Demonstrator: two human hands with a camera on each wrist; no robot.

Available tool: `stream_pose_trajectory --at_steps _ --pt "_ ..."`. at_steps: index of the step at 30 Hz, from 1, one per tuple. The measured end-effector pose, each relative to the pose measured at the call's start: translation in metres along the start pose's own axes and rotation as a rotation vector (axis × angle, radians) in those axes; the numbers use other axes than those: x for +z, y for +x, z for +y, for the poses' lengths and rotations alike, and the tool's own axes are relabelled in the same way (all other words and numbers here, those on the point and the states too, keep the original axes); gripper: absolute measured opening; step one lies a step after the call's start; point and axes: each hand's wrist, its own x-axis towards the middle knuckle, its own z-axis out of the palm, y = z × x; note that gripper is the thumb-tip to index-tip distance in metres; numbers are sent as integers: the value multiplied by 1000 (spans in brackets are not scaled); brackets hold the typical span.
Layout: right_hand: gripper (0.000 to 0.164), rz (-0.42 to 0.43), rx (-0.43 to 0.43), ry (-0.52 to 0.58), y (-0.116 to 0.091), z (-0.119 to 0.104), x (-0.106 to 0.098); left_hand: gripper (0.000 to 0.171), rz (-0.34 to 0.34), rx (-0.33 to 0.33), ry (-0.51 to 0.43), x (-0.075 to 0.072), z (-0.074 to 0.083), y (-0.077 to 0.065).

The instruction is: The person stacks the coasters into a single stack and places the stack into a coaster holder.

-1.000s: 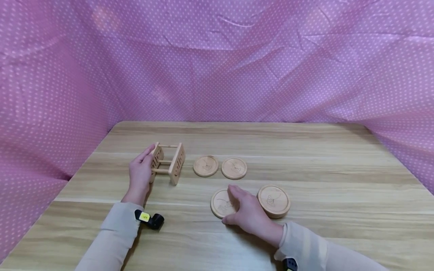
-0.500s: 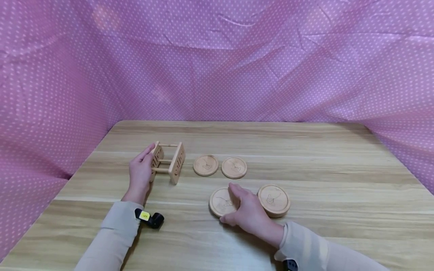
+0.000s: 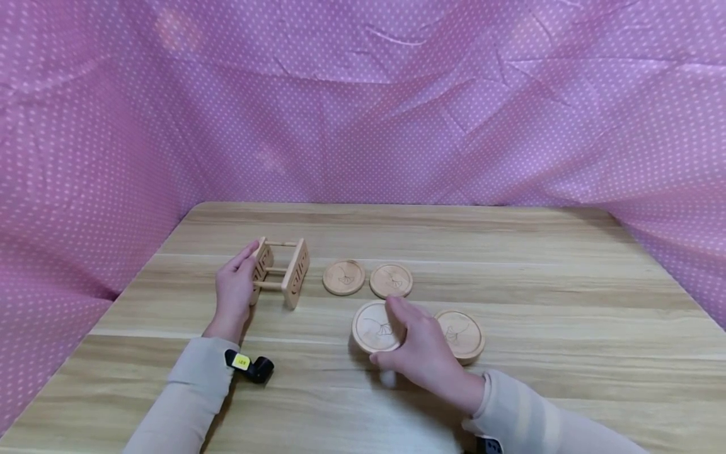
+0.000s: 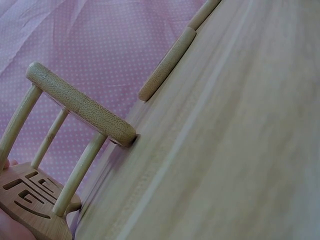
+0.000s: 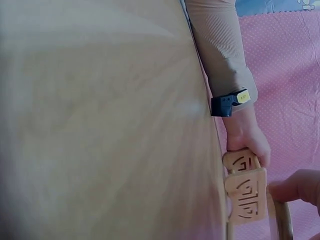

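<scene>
A round wooden coaster (image 3: 372, 325) is pinched between the wide-set thumb and fingers of the right hand (image 3: 425, 350), just above the pale wood-grained table (image 3: 539, 258); the left hand (image 3: 235, 291) grips a wooden rack (image 3: 297, 276) by its outer panel; other coasters (image 3: 344, 277) lie flat nearby, and creased pink white-dotted cloth (image 3: 363, 120) hangs behind and at both sides

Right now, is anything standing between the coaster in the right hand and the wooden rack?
Nothing visible blocks the straight path from the coaster in the right hand to the rack; two flat coasters lie just beyond it. The rack's nearer side panel does stand between the coaster and the rack's inside.
</scene>
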Motion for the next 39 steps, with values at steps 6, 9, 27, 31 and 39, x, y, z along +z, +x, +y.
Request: stream_pose_trajectory --at_steps 6,9,27,31,39 --pt "90 4 12 -4 -2 -4 -8 36 -7 3 13 -1 -1 -1" --pt "90 -3 41 -10 -3 -3 -11 36 -15 4 19 -2 -1 0" --pt "87 -1 37 -54 -11 8 -39 36 7 -12 15 0 0 2" --pt "88 -6 47 -33 -13 11 -46 36 -2 -21 19 0 0 1" --pt "88 16 60 -42 -18 18 -57 36 -12 -15 29 -1 0 0"
